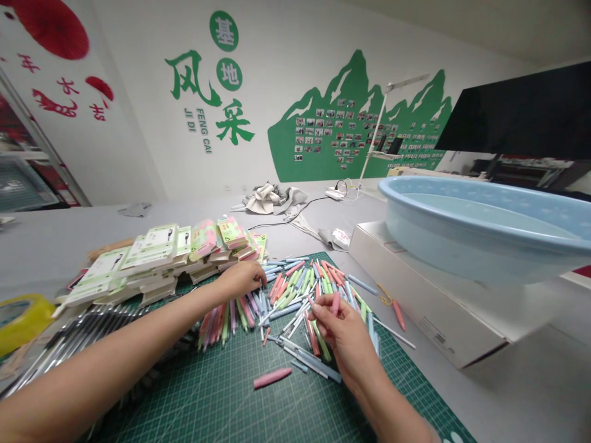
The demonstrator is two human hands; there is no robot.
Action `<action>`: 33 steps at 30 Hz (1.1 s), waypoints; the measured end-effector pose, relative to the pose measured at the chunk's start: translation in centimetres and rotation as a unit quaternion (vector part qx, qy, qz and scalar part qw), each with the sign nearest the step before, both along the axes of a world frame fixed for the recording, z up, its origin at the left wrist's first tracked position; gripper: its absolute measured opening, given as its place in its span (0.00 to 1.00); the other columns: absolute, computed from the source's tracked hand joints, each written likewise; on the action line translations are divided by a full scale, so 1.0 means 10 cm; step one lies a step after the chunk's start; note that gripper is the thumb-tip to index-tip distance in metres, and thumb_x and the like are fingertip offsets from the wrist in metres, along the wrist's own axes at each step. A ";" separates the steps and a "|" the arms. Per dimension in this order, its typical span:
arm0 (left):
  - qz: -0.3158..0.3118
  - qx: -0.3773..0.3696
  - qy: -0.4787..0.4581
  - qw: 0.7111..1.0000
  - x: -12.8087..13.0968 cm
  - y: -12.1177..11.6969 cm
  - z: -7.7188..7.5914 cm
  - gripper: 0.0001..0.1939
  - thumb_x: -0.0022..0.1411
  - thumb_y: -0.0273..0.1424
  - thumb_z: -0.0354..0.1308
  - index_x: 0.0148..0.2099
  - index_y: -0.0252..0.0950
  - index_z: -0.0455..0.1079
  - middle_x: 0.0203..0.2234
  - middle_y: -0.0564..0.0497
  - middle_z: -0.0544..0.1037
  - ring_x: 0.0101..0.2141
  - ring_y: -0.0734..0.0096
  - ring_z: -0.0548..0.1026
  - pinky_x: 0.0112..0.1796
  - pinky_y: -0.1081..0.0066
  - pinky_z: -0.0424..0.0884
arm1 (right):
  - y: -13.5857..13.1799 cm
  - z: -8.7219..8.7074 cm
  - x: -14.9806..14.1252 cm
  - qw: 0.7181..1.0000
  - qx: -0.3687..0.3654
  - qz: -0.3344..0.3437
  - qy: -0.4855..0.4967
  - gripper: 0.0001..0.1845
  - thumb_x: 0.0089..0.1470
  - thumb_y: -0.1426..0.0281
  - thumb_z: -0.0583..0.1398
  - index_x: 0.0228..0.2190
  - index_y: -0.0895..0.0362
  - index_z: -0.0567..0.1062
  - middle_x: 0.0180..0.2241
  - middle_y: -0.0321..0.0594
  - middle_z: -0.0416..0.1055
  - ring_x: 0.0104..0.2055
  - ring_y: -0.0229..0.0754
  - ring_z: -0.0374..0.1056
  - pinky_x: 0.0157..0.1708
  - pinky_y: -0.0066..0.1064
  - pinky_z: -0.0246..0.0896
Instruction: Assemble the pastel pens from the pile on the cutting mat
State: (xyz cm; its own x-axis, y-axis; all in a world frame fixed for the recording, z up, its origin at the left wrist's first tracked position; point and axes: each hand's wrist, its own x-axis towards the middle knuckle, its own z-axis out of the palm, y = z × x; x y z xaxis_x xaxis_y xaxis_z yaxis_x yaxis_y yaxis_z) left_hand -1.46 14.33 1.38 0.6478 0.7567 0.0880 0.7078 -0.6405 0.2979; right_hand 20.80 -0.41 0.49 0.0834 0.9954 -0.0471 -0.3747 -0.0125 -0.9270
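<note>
My right hand [344, 329] is closed on a short pink pen barrel [336, 303], which sticks up between its fingers. My left hand [242, 278] reaches across to the far side of the pen pile, fingers curled down beside blue pen parts [273, 269]; what they hold, if anything, is hidden. Between and below both hands spreads a loose heap of red, green, blue and white pen parts [298, 286]. Under my left wrist lies a row of assembled-looking pastel pens [225, 326]. A single pink pen barrel [272, 378] rests apart on the green cutting mat [207, 400].
Stacked white-and-green boxes [154, 246] and pink packs [203, 239] stand at the left, with silvery rods [87, 335] and a yellow tape roll [25, 320] nearer. At the right, a blue basin [462, 227] sits on a white carton [429, 301]. Gloves [270, 199] lie behind.
</note>
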 end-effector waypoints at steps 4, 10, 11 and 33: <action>0.002 0.008 0.021 1.000 0.00 0.03 -0.01 0.08 0.51 0.29 0.58 0.33 0.42 0.77 0.31 0.52 0.77 0.35 0.67 0.72 0.36 0.73 0.63 | 0.00 -0.01 0.00 1.000 -0.011 0.008 0.011 0.14 0.44 0.62 0.65 0.28 0.57 0.69 0.20 0.34 0.67 0.14 0.30 0.51 0.09 0.23 0.52; 0.008 0.014 0.056 0.998 0.09 0.03 -0.08 0.05 0.48 0.29 0.60 0.30 0.40 0.76 0.28 0.52 0.76 0.30 0.68 0.71 0.30 0.74 0.61 | -0.01 0.00 -0.02 1.000 -0.006 0.013 0.000 0.12 0.46 0.64 0.64 0.28 0.58 0.69 0.21 0.33 0.67 0.15 0.29 0.52 0.10 0.21 0.52; 0.011 0.019 0.058 0.998 0.10 0.03 -0.09 0.04 0.47 0.28 0.60 0.29 0.39 0.75 0.28 0.51 0.76 0.30 0.68 0.71 0.29 0.74 0.60 | -0.01 0.01 -0.02 1.000 -0.007 0.010 0.001 0.12 0.46 0.64 0.64 0.28 0.58 0.69 0.21 0.33 0.67 0.16 0.29 0.51 0.10 0.21 0.52; -0.024 -0.012 0.036 0.999 0.08 0.21 0.03 0.11 0.51 0.26 0.56 0.35 0.42 0.78 0.30 0.54 0.78 0.31 0.71 0.72 0.32 0.76 0.62 | -0.02 0.05 -0.02 1.000 -0.020 -0.005 -0.010 0.11 0.46 0.64 0.64 0.28 0.58 0.69 0.21 0.35 0.69 0.13 0.28 0.52 0.11 0.21 0.47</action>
State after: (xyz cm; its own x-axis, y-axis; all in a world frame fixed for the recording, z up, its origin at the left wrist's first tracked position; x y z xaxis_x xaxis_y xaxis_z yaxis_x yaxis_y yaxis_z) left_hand -0.65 16.41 1.65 0.6872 0.7261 0.0219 0.6965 -0.6671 0.2643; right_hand 20.65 -0.61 0.95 0.0952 0.9918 -0.0858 -0.3564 -0.0465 -0.9332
